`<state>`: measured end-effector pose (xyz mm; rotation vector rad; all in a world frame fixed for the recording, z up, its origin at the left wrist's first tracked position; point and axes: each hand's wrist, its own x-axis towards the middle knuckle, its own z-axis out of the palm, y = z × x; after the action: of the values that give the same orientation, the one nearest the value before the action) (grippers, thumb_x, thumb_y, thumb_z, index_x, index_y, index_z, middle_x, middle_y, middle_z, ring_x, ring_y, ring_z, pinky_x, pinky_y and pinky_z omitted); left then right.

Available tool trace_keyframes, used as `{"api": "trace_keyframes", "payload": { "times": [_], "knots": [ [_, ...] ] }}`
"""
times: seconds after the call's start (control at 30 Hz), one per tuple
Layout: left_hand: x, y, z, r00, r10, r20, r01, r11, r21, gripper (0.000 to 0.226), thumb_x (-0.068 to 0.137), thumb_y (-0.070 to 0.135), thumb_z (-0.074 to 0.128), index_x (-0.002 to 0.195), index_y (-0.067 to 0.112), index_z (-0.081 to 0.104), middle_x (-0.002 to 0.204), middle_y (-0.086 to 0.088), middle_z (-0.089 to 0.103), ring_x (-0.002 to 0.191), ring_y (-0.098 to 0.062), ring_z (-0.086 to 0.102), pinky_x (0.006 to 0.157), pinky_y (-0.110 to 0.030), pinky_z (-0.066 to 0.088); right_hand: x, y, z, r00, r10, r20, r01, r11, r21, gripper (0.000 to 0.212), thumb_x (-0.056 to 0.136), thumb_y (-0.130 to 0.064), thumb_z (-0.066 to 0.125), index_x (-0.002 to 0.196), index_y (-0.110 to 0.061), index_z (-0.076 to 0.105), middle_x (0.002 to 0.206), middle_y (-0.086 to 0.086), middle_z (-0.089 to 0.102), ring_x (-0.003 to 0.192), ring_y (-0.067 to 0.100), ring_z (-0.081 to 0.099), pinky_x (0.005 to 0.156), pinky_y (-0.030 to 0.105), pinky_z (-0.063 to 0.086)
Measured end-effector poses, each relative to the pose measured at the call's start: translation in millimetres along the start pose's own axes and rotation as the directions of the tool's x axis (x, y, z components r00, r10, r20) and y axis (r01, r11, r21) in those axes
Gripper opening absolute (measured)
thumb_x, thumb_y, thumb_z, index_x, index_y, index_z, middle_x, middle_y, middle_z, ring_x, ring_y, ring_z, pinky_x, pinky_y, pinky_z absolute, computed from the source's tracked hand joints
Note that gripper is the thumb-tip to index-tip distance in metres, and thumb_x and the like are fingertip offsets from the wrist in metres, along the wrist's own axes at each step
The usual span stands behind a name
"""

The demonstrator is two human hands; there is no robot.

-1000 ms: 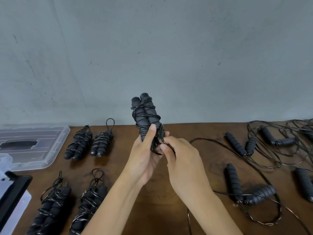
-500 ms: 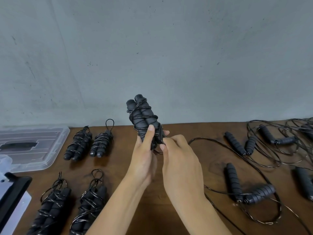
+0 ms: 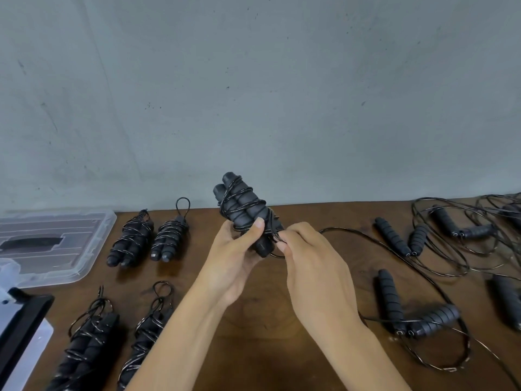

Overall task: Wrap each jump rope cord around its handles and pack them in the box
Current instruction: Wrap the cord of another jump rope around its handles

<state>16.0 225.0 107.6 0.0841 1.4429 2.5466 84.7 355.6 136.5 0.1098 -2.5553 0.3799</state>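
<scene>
Above wooden table, both hands grip wrapped handles.

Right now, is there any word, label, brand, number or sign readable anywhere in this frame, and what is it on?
None can be read.
Wrapped jump rope held by the left hand and right hand: plain black foam, no print visible.
Clear plastic box: a dark shape shows through it, no lettering visible.
Black-edged object at the left edge: no text visible.
Wall: only marks and specks.
</scene>
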Motion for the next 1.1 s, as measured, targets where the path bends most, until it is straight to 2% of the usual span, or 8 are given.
{"api": "trace_keyframes", "payload": {
  "times": [0.13,0.27,0.37,0.43,0.5,0.6,0.83,1.1],
  "knots": [
    [3,7,-7,0.998,-0.036,0.059,0.037,0.999,-0.017,0.056,0.091,0.016,0.070,0.142,0.007,0.050,0.131,-0.022,0.070,0.117,-0.039,0.070,0.090,-0.050,0.062,-1,4,-3,0.998,-0.056,0.026,0.057,0.998,-0.011,0.021,0.083,-0.004,0.080,0.095,-0.017,0.070,0.096,-0.008,0.062,0.075,0.013,0.059,0.043,0.020,0.042],
    [5,-2,-5,0.999,0.034,-0.031,-0.034,0.999,0.021,0.050,0.094,0.016,0.070,0.139,-0.001,0.054,0.127,-0.023,0.071,0.116,-0.040,0.070,0.091,-0.053,0.062,-1,2,1,0.998,0.001,0.059,-0.001,1.000,0.003,0.015,0.089,-0.012,0.075,0.101,-0.018,0.068,0.116,-0.004,0.061,0.086,0.013,0.063,0.047,0.018,0.039],
    [6,-14,1,0.986,0.089,-0.139,-0.083,0.995,0.047,0.037,0.100,0.011,0.068,0.133,-0.003,0.059,0.122,-0.025,0.072,0.110,-0.038,0.072,0.078,-0.042,0.063,-3,-6,3,0.994,0.096,0.045,-0.096,0.995,-0.001,0.013,0.091,-0.016,0.073,0.102,-0.017,0.066,0.130,0.004,0.053,0.092,0.015,0.062,0.047,0.016,0.036],
    [6,-19,9,0.974,0.113,-0.198,-0.112,0.994,0.017,0.043,0.097,0.015,0.074,0.132,-0.005,0.059,0.122,-0.028,0.071,0.106,-0.038,0.073,0.073,-0.036,0.061,-6,-17,4,0.995,0.102,-0.009,-0.102,0.994,0.038,0.012,0.100,-0.026,0.058,0.099,-0.015,0.063,0.112,0.002,0.051,0.075,0.014,0.054,0.046,0.020,0.032],
    [5,-21,14,0.963,0.120,-0.241,-0.135,0.990,-0.046,0.049,0.095,0.018,0.077,0.133,-0.006,0.057,0.124,-0.029,0.070,0.106,-0.038,0.073,0.075,-0.036,0.061,-10,-28,6,0.992,0.130,-0.006,-0.129,0.989,0.078,0.037,0.105,-0.038,0.029,0.100,-0.017,0.060,0.096,-0.005,0.049,0.067,0.011,0.044,0.052,0.017,0.029],
    [3,-19,19,0.958,0.064,-0.279,-0.101,0.987,-0.123,0.042,0.099,0.016,0.070,0.135,-0.002,0.058,0.127,-0.028,0.069,0.100,-0.034,0.074,0.071,-0.036,0.062,-16,-31,12,0.970,0.190,0.149,-0.216,0.960,0.180,0.054,0.097,-0.049,0.006,0.106,-0.025,0.054,0.088,-0.013,0.053,0.069,0.006,0.045,0.052,0.018,0.032],
    [-3,-18,27,0.962,-0.112,-0.249,0.029,0.949,-0.313,0.048,0.095,0.018,0.071,0.138,0.000,0.060,0.126,-0.028,0.070,0.112,-0.044,0.072,0.081,-0.046,0.066,-24,-20,32,0.922,0.340,0.184,-0.387,0.824,0.414,0.027,0.108,-0.036,0.038,0.091,-0.031,0.059,0.076,-0.011,0.063,0.067,0.007,0.061,0.057,0.023,0.046],
    [1,-22,27,0.949,-0.108,-0.295,0.054,0.981,-0.186,0.047,0.096,0.021,0.074,0.135,0.001,0.059,0.098,-0.021,0.077,0.053,-0.020,0.068,0.040,-0.024,0.049,-17,-3,39,0.846,0.377,0.377,-0.532,0.564,0.631,0.041,0.105,-0.034,0.052,0.073,-0.017,0.071,0.054,-0.001,0.063,0.049,0.006,0.058,0.053,0.017,0.044]
  ]
}}
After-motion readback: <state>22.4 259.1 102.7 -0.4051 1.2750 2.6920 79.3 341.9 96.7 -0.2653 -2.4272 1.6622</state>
